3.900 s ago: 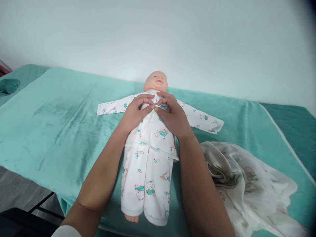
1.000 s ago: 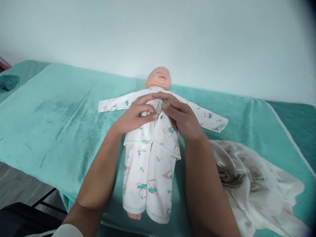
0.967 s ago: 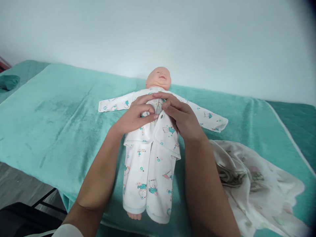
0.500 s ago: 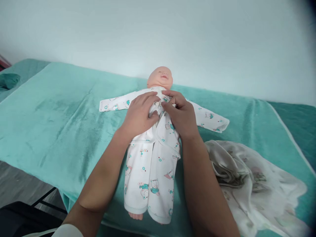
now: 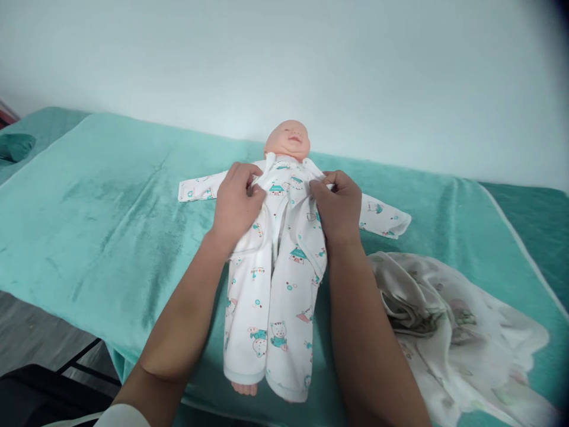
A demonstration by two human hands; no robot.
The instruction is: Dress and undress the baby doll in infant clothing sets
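A baby doll point(image 5: 288, 139) lies face up, its head toward the wall and its arms spread. It wears white printed trousers point(image 5: 288, 320) and a white printed baby jacket point(image 5: 386, 214). The jacket's front is parted, baring the printed cloth over the chest. My left hand point(image 5: 240, 201) pinches the front edge of the jacket on the left side of the chest. On the other side, my right hand point(image 5: 338, 204) grips the opposite front edge, fingers closed. One foot point(image 5: 244, 389) of the doll shows below the left trouser leg.
A green plush cover point(image 5: 111, 207) is spread over the table against a pale wall point(image 5: 284, 65). To the right of my right forearm lies a crumpled whitish printed cloth point(image 5: 462, 332). Something dark point(image 5: 40, 391) stands at the lower left by the floor.
My hands have moved apart from the middle of the chest, left hand leftward and right hand rightward. The jacket front has opened between them, uncovering the printed cloth beneath.
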